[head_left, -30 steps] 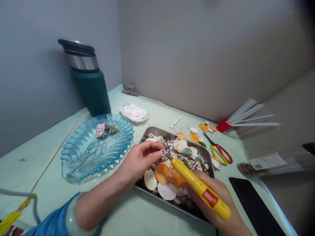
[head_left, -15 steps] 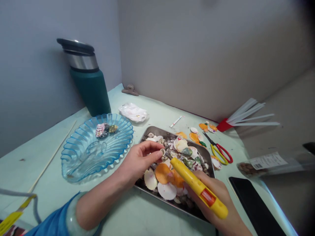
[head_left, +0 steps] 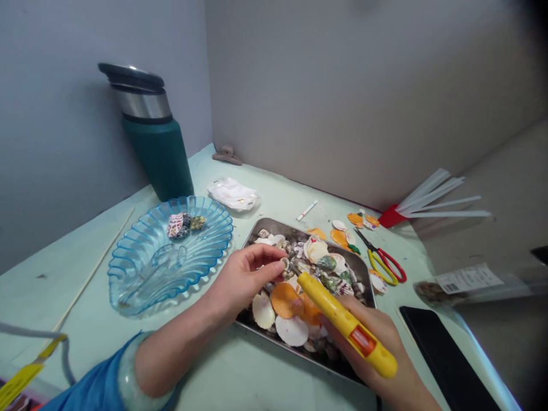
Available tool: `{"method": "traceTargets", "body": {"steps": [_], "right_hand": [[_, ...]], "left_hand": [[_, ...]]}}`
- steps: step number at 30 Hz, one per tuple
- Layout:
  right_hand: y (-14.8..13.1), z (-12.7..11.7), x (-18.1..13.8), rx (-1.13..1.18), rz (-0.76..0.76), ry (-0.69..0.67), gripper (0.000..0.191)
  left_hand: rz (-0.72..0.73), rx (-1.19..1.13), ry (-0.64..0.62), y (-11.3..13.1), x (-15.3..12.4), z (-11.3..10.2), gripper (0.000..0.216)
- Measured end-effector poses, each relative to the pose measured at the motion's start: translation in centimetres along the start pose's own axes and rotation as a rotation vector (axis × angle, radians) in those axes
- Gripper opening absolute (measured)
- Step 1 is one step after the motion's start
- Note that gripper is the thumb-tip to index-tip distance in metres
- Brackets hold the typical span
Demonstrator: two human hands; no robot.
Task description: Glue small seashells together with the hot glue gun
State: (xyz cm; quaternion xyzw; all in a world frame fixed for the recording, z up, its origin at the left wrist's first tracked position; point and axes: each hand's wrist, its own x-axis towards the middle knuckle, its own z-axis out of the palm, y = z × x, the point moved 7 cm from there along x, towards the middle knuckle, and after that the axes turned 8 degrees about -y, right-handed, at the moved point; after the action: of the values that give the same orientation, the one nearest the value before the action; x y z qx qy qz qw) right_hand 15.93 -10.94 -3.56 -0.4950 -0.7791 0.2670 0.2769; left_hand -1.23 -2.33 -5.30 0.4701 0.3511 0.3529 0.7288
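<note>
1. Your left hand (head_left: 242,279), centre of the frame: fingers closed, pinching a small shell (head_left: 284,263) between thumb and fingertips, above the metal tray.
2. Your right hand (head_left: 381,348), lower right: wrapped around the yellow glue gun (head_left: 342,322), whose nozzle points up-left and meets the small shell.
3. Metal tray (head_left: 274,226), centre: rectangular, on the worktop (head_left: 278,200), heaped with mixed shells (head_left: 317,251) in white, orange, green and striped colours.
4. Blue glass dish (head_left: 141,268), left of centre: shell-shaped and ribbed, just beside the tray; it carries a few shells (head_left: 184,222) stuck together near its far rim.
5. Green flask (head_left: 154,137), upper left: upright with a steel collar and dark lid, behind the dish.
6. White crumpled wrapper (head_left: 233,194), centre top of the worktop, between flask and tray.
7. Scissors (head_left: 383,260), right of the tray: red and yellow handles, lying flat, with loose orange shells (head_left: 342,235) near the blades.
8. Clear glue sticks (head_left: 432,200), right: fanned out from a red holder against the wall.
9. Black phone (head_left: 445,359), lower right: flat on the worktop, beside your right hand.
10. Thin wooden stick (head_left: 94,268), left: lying diagonally, past the dish.
</note>
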Motion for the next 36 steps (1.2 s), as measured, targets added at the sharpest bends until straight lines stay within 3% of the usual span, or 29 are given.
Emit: {"method": "traceTargets", "body": {"steps": [36], "right_hand": [[0.75, 0.33, -0.05, 0.026, 0.044, -0.028, 0.007]], "left_hand": [[-0.008, -0.004, -0.007, 0.12, 0.08, 0.17, 0.024]]}}
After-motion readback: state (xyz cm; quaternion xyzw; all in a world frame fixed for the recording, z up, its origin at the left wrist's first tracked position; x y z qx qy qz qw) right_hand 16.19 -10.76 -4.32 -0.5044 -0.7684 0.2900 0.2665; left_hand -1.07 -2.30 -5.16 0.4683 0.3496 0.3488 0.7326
